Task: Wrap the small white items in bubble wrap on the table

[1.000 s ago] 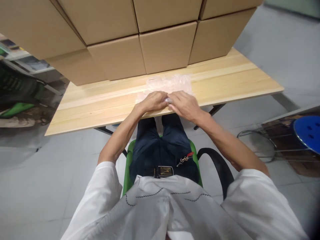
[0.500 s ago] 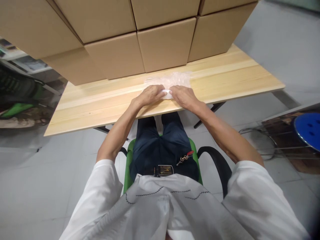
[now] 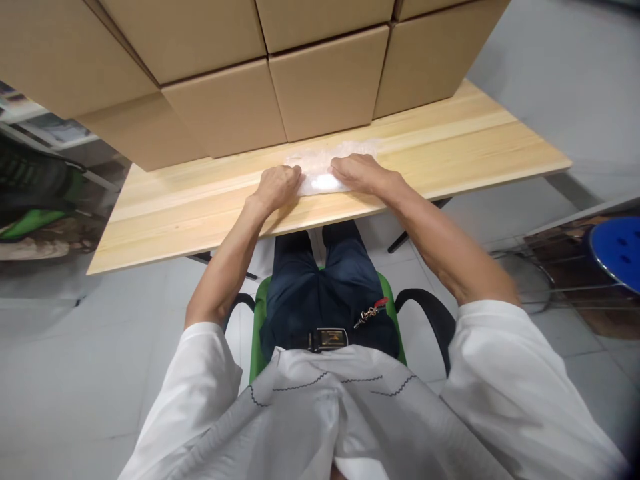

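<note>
A crinkled, translucent plastic sheet [image 3: 313, 162] lies on the wooden table [image 3: 480, 143] near its front edge. A bright white patch [image 3: 325, 181] shows at its near side; whether this is glare or an object under the plastic I cannot tell. My left hand [image 3: 279, 187] is closed on the left end of the sheet, thumb and fingers pressed together. On the right side, my right hand [image 3: 357, 172] grips the sheet with curled fingers. The sheet lies stretched between the two hands, and its far right corner sticks out beyond my right hand.
Stacked cardboard boxes [image 3: 330, 87] line the back of the table. I sit on a green chair [image 3: 257, 333] with black armrests. A blue stool [image 3: 617, 250] stands to the right, and a dark chair [image 3: 33, 173] to the left.
My hands have moved apart from close together at the middle of the sheet toward its two sides, the left one farther left. More of the plastic and the white patch now shows.
</note>
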`<state>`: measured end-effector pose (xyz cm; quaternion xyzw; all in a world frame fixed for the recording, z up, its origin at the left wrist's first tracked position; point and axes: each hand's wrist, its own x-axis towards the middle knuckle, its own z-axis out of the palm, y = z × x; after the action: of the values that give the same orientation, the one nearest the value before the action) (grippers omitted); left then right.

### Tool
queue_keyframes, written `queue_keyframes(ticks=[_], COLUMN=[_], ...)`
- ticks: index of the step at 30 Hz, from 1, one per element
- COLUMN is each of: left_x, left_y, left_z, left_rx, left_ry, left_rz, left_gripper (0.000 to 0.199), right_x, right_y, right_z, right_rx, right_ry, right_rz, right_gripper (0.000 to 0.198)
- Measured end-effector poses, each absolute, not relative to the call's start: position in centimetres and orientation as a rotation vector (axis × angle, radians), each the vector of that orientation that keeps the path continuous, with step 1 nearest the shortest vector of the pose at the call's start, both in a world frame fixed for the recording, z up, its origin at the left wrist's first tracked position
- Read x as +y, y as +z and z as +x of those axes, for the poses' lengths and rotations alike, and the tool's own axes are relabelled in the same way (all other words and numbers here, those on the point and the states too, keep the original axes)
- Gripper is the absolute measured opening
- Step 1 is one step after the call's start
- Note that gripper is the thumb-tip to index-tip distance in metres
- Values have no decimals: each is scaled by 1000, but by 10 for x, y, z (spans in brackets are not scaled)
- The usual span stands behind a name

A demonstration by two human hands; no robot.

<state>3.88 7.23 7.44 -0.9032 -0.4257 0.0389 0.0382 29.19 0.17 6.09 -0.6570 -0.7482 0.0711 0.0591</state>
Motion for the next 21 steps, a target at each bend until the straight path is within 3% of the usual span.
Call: queue_keyframes(ticks=[6, 11, 16, 21], left_x=[85, 90, 74, 66], left_y=[66, 66, 42, 16], left_z=[13, -21, 9, 60], left_rx=[-1401, -1521, -961, -749], left_ry=[49, -128, -535, -445], left_rz=[-2751, -2702, -2929, -3092], left_gripper=[55, 45, 53, 48], right_x=[15, 16, 15, 15], right_y=[59, 63, 74, 74], right_z=[290, 286, 278, 277], right_rx=[-2194, -2221, -2252, -2277], right_ry=[283, 283, 305, 293], right_rz=[-2061, -2097, -2192, -2203], right_gripper=[61, 60, 59, 54])
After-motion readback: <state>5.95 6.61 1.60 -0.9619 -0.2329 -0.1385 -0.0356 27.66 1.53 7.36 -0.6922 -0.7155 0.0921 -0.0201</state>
